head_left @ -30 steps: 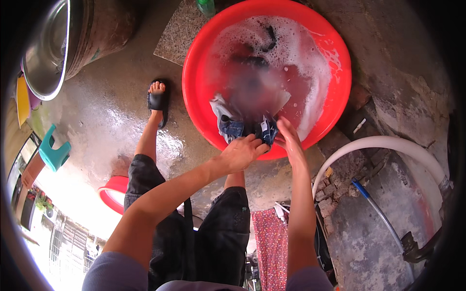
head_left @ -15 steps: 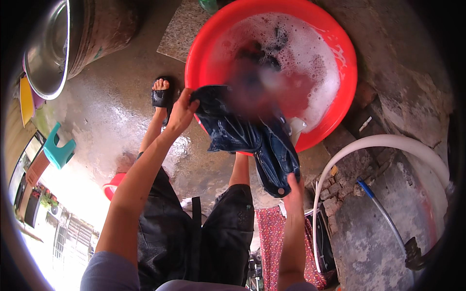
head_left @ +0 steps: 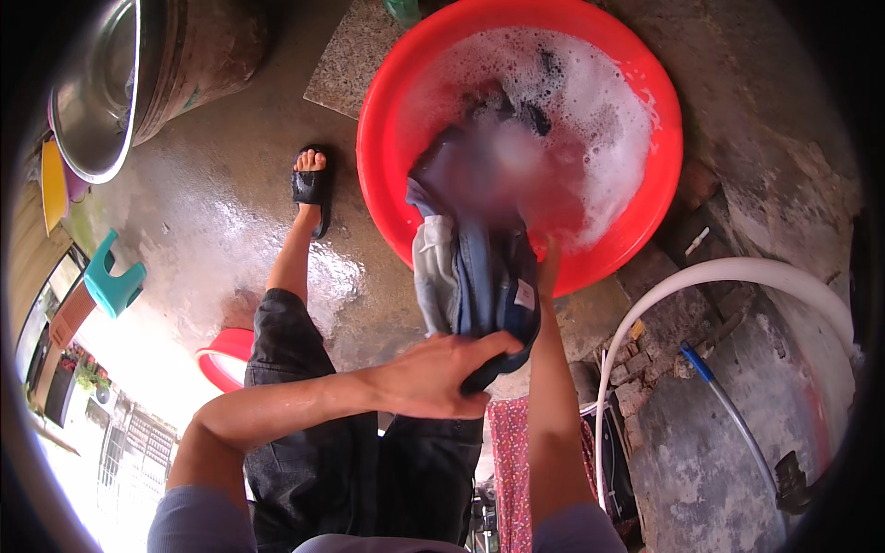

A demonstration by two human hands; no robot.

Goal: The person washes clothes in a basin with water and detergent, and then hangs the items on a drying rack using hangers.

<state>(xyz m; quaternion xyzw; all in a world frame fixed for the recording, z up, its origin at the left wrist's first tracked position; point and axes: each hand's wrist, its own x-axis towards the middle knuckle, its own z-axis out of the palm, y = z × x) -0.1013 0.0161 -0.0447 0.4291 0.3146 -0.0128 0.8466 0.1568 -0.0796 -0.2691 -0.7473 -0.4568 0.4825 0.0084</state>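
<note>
Dark blue jeans (head_left: 475, 276) hang over the near rim of a red basin (head_left: 383, 120), a pale pocket lining and a small white label showing. My left hand (head_left: 442, 373) is closed around their gathered waistband end, outside the basin. Beside the jeans, my right hand (head_left: 548, 267) is at the basin's near right rim; its fingers are mostly hidden. Soapy water with white foam (head_left: 599, 120) fills the basin, and dark cloth (head_left: 498, 101) lies in it. A blurred patch covers the middle of the jeans and water.
A pale thick hose (head_left: 737, 269) arches on the right, near a blue-handled metal rod (head_left: 728, 396). A large metal bowl (head_left: 97, 101) is at the upper left. Left are a teal stool (head_left: 115, 276) and a small red basin (head_left: 221, 359). The concrete floor is wet.
My left hand has moved right and nearer to me, onto the waistband end. The right hand has shifted away toward the basin rim. The jeans now show their pale lining and label.
</note>
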